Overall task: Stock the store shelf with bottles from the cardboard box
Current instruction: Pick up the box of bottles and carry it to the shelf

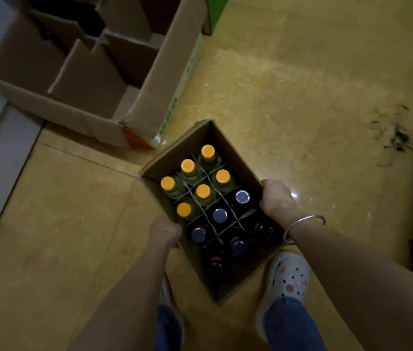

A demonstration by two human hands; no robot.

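At upper left of the frame a big empty carton [78, 72] with dividers sits on the tiled floor [289, 84]. Lower centre, the cardboard box [172, 158] is gripped on both side walls, left hand [165, 230] and right hand [276, 198] curled over the rims, likely to carry it shelfward. Inside, dividers separate six orange-capped bottles [203, 191] from six dark-capped bottles [220, 215].

bottles [203, 191] in box [236, 153], hands [166, 231] either side

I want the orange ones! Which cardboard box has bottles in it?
The small brown cardboard box gripped by both hands; the big brown cardboard box behind shows only dividers.
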